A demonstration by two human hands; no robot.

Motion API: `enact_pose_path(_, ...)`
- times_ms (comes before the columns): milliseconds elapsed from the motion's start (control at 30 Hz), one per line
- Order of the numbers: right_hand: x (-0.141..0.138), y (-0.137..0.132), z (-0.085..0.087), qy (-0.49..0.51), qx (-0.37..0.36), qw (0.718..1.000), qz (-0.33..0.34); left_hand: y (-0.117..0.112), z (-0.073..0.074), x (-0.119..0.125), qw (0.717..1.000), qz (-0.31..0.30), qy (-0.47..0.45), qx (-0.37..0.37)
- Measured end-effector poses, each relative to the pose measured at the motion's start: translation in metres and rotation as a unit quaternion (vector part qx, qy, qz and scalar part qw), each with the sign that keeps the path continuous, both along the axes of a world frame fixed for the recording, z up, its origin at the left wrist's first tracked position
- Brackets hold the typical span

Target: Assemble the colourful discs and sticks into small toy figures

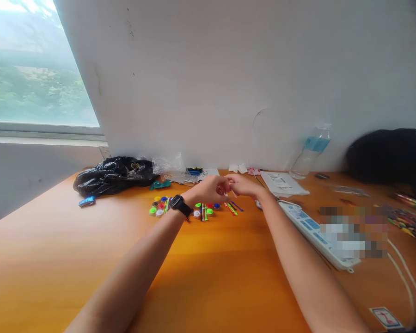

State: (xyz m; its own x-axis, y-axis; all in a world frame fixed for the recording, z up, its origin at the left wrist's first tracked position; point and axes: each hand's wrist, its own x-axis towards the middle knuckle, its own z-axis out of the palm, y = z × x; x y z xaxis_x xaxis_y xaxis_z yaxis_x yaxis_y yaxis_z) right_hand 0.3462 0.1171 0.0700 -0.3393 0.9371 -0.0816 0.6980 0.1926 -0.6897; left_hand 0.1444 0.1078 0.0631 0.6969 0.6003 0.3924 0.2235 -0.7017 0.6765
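Observation:
My left hand [213,187], with a black watch [180,205] on its wrist, is raised above the table with its fingers curled closed. My right hand [243,186] meets it at the fingertips, also pinched closed. Whatever lies between the fingers is too small to make out. Under and beside the hands lie small round plastic pieces in several colours, among them a green piece [210,212] and a white piece [197,214]. Thin coloured plastic sticks [203,212] lie between them, and more thin sticks [233,209] lie below my right hand. My left wrist hides part of the group.
A shiny black plastic bag [114,178] and a small blue packet [87,201] lie at left. Clear plastic wrap [169,169] is by the wall. To the right are a white power strip [319,236], a white package [284,183], a clear bottle [314,148] and a dark bag [384,155].

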Motion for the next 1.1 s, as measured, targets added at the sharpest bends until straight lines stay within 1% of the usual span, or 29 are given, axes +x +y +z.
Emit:
enact_pose_path(67, 0.005, 0.003, -0.005, -0.084, -0.028, 0.996, -0.002, -0.006, -0.009, 0.01, 0.997, -0.053, 0.063, 0.001)
enact_pose_path(100, 0.008, 0.005, -0.008, -0.106, -0.043, 0.993, 0.002, -0.009, -0.014, 0.016, 0.993, -0.071, 0.095, 0.004)
enact_pose_path(200, 0.013, 0.01, -0.014, -0.148, -0.073, 0.986, 0.008, -0.015, -0.029, 0.028, 0.986, -0.085, 0.138, 0.032)
enact_pose_path(300, 0.015, 0.014, -0.018, -0.17, -0.065, 0.983, -0.004, -0.01, -0.037, 0.028, 0.984, -0.084, 0.154, 0.033)
enact_pose_path(367, 0.017, 0.018, -0.021, -0.182, -0.048, 0.982, -0.025, -0.003, -0.037, 0.022, 0.983, -0.086, 0.157, 0.035)
enact_pose_path(467, 0.02, 0.021, -0.027, -0.203, -0.03, 0.977, -0.061, 0.009, -0.035, 0.012, 0.983, -0.08, 0.154, 0.059)
enact_pose_path(567, 0.021, 0.022, -0.032, -0.213, -0.046, 0.973, -0.072, 0.016, -0.033, 0.003, 0.984, -0.055, 0.148, 0.082)
enact_pose_path(600, 0.02, 0.021, -0.034, -0.211, -0.058, 0.973, -0.067, 0.018, -0.033, 0.0, 0.984, -0.047, 0.152, 0.076)
enact_pose_path(733, 0.011, 0.019, -0.038, -0.185, -0.101, 0.977, -0.039, 0.019, -0.033, -0.011, 0.983, -0.015, 0.185, 0.006)
enact_pose_path(767, 0.008, 0.018, -0.039, -0.175, -0.108, 0.978, -0.034, 0.019, -0.034, -0.013, 0.982, -0.008, 0.188, -0.001)
enact_pose_path(967, -0.005, 0.018, -0.043, -0.117, -0.141, 0.983, 0.002, 0.022, -0.035, -0.014, 0.984, 0.001, 0.174, 0.031)
enact_pose_path(1100, -0.013, 0.014, -0.04, -0.079, -0.158, 0.984, 0.026, 0.025, -0.03, -0.018, 0.99, 0.006, 0.136, 0.043)
